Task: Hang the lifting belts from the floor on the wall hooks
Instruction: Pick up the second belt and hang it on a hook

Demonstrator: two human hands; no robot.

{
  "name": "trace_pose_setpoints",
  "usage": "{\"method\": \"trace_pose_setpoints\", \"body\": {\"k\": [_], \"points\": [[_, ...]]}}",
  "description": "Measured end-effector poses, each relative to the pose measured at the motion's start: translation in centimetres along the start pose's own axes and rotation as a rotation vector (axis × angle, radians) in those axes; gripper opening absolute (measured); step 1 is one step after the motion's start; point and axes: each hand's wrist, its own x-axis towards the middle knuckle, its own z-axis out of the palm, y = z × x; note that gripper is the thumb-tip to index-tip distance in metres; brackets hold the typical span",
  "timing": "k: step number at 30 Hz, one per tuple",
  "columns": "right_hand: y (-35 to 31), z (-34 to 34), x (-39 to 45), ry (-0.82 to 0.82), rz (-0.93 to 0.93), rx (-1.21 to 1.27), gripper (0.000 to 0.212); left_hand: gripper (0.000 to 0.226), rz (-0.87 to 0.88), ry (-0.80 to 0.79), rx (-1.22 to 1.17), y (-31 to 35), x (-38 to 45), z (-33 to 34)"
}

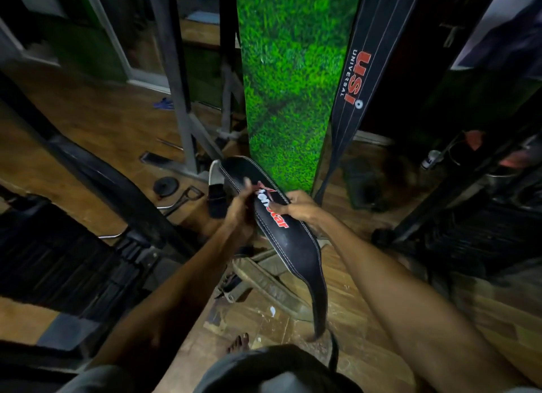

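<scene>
Three belts: one long black belt [356, 78] hanging against the green wall panel [289, 78], one black belt [289, 240] held above the wood floor [96, 119], one tan belt [271, 287] lying on the floor under it. Left hand [239, 213] and right hand [302, 207] each grip the held belt's opposite edges, fingers curled round it.

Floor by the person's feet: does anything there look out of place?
Yes. A worn tan belt lies crumpled on the wooden floor below the black belt that both hands hold, left hand and right hand. It belongs hung up. A small weight plate also lies loose.
</scene>
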Motion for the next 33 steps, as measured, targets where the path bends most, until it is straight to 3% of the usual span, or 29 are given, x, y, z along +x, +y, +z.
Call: {"method": "trace_pose_setpoints", "body": {"k": [2, 4, 6, 8, 10, 13, 14, 17, 18, 20, 22, 25, 28, 31, 32, 33], "points": [[-1.1, 0.9, 0.0, -0.018, -0.060, -0.014, 0.019, 0.056, -0.030, -0.010, 0.036, 0.2, -0.5, 0.8], [-0.5, 1.5, -0.6, -0.034, -0.114, 0.019, 0.031, 0.036, 0.072, 0.033, 0.044, 2.0, -1.3, 1.5], [0.8, 1.4, -1.5, -0.058, -0.086, 0.038, 0.031, 0.032, 0.157, 0.084, -0.081, 5.2, -0.8, 0.9], [2.2, 1.1, -2.1, -0.058, -0.054, 0.078, 0.015, 0.040, 0.192, 0.052, -0.239, 6.9, -1.0, 0.0], [2.0, 1.1, -2.2, -0.005, -0.044, 0.119, 0.014, 0.039, 0.179, 0.027, -0.263, 6.1, -1.6, 0.0], [1.0, 1.4, -1.7, 0.044, -0.067, 0.157, 0.016, 0.020, 0.056, -0.033, -0.076, 2.6, -3.3, 1.8], [0.9, 1.5, -1.7, 0.048, -0.068, 0.169, 0.022, 0.023, 0.019, -0.051, -0.017, 2.4, -3.8, 2.2], [2.0, 1.3, -3.0, -0.036, 0.006, 0.102, 0.070, 0.018, 0.055, 0.032, -0.024, 5.6, -4.0, 1.5], [2.5, 1.3, -3.6, -0.087, 0.031, 0.092, 0.070, 0.014, 0.110, 0.063, -0.090, 7.3, -3.3, 0.6], [3.2, 1.5, -4.4, -0.129, 0.079, 0.133, 0.053, 0.036, 0.198, 0.061, -0.223, 9.3, -1.6, -1.2], [2.7, 1.9, -4.4, -0.099, 0.049, 0.117, 0.064, 0.054, 0.148, -0.022, -0.343, 8.2, -1.1, -1.5], [1.1, 2.6, -3.6, -0.009, -0.030, 0.081, 0.063, 0.044, 0.000, -0.114, -0.168, 5.0, -1.3, 0.0], [1.6, 3.4, -4.2, -0.114, 0.039, -0.007, 0.068, 0.041, -0.024, -0.105, -0.217, 6.4, -0.2, 0.4], [3.5, 4.0, -5.7, -0.166, 0.138, -0.124, 0.038, 0.054, 0.030, -0.057, -0.314, 9.1, 0.4, -0.5], [4.0, 3.9, -6.2, -0.179, 0.161, -0.122, 0.036, 0.063, 0.040, -0.084, -0.310, 9.0, 0.2, -0.8], [4.3, 3.6, -6.5, -0.194, 0.163, -0.155, 0.049, 0.065, 0.033, -0.128, -0.296, 8.5, -0.1, -0.8]]}}
